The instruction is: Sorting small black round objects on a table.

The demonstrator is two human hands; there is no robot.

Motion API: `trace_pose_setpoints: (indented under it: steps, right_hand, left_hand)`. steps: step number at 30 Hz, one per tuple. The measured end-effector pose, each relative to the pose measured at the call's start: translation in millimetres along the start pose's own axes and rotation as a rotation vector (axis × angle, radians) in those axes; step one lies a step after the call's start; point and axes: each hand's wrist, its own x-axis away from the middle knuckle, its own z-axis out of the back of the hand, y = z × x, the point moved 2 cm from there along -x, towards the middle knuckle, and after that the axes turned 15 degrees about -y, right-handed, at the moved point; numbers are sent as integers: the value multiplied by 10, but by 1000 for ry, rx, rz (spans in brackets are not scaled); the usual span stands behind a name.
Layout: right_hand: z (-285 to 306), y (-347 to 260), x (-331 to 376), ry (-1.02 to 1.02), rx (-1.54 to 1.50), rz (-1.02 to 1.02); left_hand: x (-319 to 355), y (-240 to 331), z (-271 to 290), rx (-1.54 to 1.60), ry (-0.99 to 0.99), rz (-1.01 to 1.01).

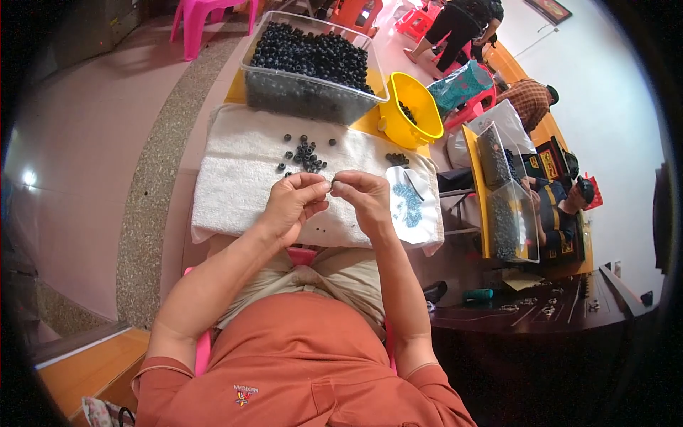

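Observation:
My left hand (293, 203) and my right hand (363, 196) meet fingertip to fingertip over a white towel (228, 185), pinching a small dark ring-shaped part (331, 184) between them. A loose cluster of the same small black parts (306, 155) lies on the towel just beyond my fingers. A few more black parts (397, 159) sit to the right. A white sheet holding tiny blue-grey pieces (407, 203) and a thin dark stick lies beside my right hand.
A clear plastic bin (313, 96) filled with black parts stands at the towel's far edge, a yellow bucket (409, 107) to its right. More clear bins (501, 185) and seated people are on the right. Pink stools stand at the back.

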Motion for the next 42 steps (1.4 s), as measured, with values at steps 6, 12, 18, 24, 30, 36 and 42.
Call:
trace_pose_setpoints:
  steps: [6, 12, 18, 24, 30, 36, 42]
  right_hand:
    - [-35, -13, 65, 37, -22, 26]
    - [-119, -72, 116, 52, 66, 100]
    - [-127, -34, 146, 46, 200, 170]
    - [-162, -4, 182, 82, 386, 252]
    - [-148, 24, 220, 101, 176, 238]
    - [-282, 115, 213, 220, 237, 280]
    - [-319, 73, 225, 183, 687, 465]
  left_hand:
    - [14, 0, -50, -19, -31, -2]
    - [23, 10, -81, -53, -50, -28]
    - [27, -24, -77, -42, -45, -38]
    - [26, -87, -56, -18, -30, -34]
    - [47, -58, -127, -10, -33, -25]
    - [41, -67, -81, 58, -37, -35]
    - [25, -111, -46, 111, -38, -51]
